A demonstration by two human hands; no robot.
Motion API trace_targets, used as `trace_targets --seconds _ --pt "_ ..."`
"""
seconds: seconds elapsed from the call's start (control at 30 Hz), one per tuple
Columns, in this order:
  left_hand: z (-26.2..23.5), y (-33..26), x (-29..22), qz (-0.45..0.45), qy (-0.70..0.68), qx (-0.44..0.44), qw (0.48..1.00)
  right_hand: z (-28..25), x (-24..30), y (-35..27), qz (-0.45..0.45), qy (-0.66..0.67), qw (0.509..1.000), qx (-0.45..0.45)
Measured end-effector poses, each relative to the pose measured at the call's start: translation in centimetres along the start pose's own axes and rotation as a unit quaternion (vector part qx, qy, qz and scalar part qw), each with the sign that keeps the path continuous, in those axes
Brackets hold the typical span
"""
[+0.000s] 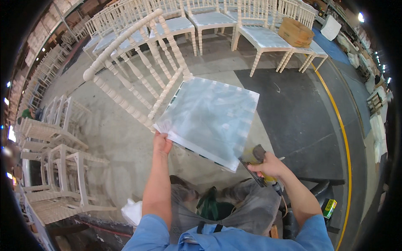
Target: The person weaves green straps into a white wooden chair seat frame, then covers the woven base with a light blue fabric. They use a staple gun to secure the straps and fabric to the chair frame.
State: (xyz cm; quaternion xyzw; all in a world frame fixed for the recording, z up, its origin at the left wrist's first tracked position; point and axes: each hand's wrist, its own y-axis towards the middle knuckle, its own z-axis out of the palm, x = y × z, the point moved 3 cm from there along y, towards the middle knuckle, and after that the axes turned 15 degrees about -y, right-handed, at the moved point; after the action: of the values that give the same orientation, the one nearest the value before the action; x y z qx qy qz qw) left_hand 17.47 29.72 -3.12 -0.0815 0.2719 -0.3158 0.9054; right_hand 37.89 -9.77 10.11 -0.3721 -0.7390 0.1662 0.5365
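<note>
A cream wooden chair (125,88) with turned spindles stands before me, its back to the left. Pale blue-white sheeting (213,113) covers its seat. At the near back corner, beside the back post, my left hand (162,143) is closed on the gathered edge of this sheeting. My right hand (272,166) grips a yellow and black staple gun (256,156), apparently air-powered. The tool's nose is beside the seat's near right corner; whether it touches there I cannot tell. The seat's underside is hidden.
Rows of similar chairs (213,19) stand at the back, one bearing a round tan roll (295,32). Unfinished chair frames (63,167) are stacked at left. A yellow floor line (344,138) runs along the right. A green and yellow box (330,208) lies at my lower right.
</note>
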Motion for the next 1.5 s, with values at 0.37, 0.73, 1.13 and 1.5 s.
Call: trace_targets --seconds 0.37,0.73,1.13,1.5 --pt "-0.2 1.3 0.5 0.055 -0.068 0.005 0.996 5.4 6.7 9.8 -0.045 -0.094 0.992 0.070" --pt "-5.1 -6.9 0.6 0.135 0.206 -0.265 0.932 6.5 8.7 9.4 0.017 -0.168 0.982 0.087" --pt "-1.9 -9.2 12.3 0.008 0.394 -0.165 0.904 6.5 6.8 10.0 0.010 -0.140 0.989 0.047" --pt "-2.9 -10.2 12.0 -0.037 0.265 -0.145 0.953 0.3 4.6 4.4 0.006 -0.046 0.999 -0.002"
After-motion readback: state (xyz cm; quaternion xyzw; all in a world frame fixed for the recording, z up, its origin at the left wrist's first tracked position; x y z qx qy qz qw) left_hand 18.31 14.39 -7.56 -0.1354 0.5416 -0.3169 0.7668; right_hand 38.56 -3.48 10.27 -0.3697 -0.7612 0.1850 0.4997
